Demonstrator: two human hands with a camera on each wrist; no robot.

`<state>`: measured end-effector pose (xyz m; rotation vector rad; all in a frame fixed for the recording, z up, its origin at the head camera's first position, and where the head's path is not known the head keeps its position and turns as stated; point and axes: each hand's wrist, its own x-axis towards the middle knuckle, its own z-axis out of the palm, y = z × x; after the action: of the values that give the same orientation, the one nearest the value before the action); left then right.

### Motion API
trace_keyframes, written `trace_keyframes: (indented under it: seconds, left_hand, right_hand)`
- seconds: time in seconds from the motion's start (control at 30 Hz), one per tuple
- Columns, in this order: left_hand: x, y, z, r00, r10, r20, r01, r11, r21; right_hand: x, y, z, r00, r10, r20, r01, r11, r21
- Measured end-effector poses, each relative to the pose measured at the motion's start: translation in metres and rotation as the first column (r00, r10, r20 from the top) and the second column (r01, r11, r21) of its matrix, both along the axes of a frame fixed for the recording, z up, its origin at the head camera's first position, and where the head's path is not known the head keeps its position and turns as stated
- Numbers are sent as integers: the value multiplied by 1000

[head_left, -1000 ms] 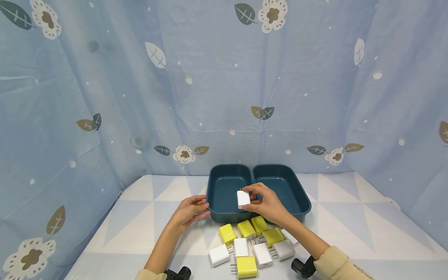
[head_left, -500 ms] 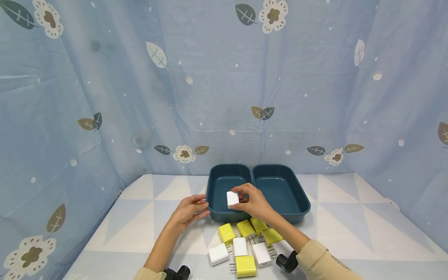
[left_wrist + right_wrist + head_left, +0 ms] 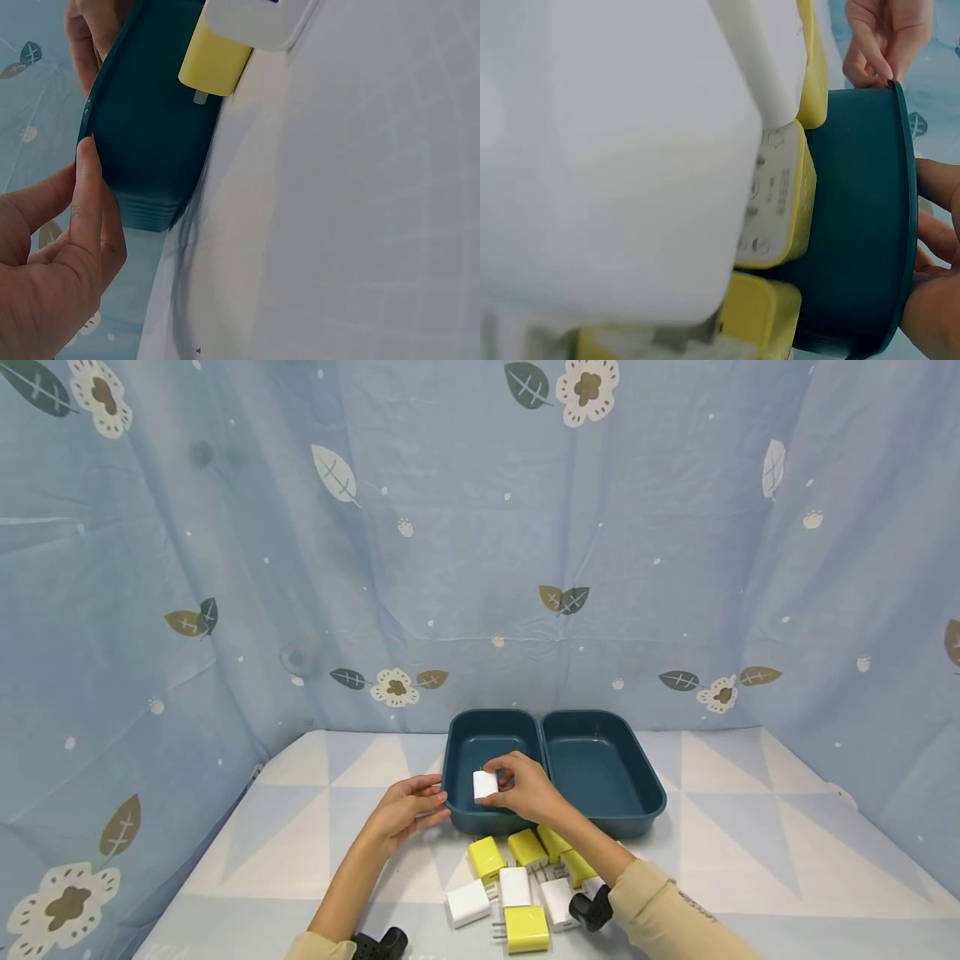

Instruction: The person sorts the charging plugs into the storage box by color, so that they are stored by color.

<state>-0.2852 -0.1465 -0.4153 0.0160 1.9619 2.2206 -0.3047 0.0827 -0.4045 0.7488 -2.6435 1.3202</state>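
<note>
My right hand (image 3: 525,789) pinches a white charger plug (image 3: 485,786) between thumb and fingers, over the inside of the left blue-green bin (image 3: 491,823). In the right wrist view that hand's fingers (image 3: 939,236) reach past the bin's rim, and the plug is hidden. My left hand (image 3: 405,812) grips the left edge of the same bin, its fingertips (image 3: 87,150) at the rim in the left wrist view. Just in front of the bins lie several yellow charger plugs (image 3: 527,930) and several white charger plugs (image 3: 468,904), some behind the right forearm.
A second blue-green bin (image 3: 645,810) stands against the first on its right. Both rest on a table with a white and pale blue triangle-patterned cloth (image 3: 285,835). A blue flowered curtain (image 3: 450,527) hangs behind and to the sides. Each wrist carries a black camera mount (image 3: 591,907).
My right hand has moved left with the white charger plug, from near the bins' shared wall to the middle of the left bin. My left hand stays at the bin's edge.
</note>
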Motion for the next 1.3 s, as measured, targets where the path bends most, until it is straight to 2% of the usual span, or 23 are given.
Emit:
trace_keyframes:
  seconds: [0.23,0.47,0.73,0.9,1.1,1.3]
  left_hand:
    - [-1,-3,-1,1000,-2,2,2,1000,3]
    - [1,-4,-1,1000,-14,-6,14,1000,17]
    - [1,-1,0,1000,-21,-6,21,999,26]
    - [1,-1,0,1000,-24,-7,24,999,33]
    - [1,-1,0,999,-37,-15,38,999,34]
    - [2,-2,0,999,-30,-16,31,999,31]
  right_hand:
    - [-7,-15,2,1000,-10,-4,10,997,81]
    - [-11,-25,5,999,-38,32,34,992,119]
    - [-15,-31,7,996,-35,77,21,986,167]
    - [-18,-32,5,997,-41,72,26,979,201]
    - [-19,-31,3,997,-20,72,5,980,197]
    - [-15,-30,6,993,1,114,-19,987,157]
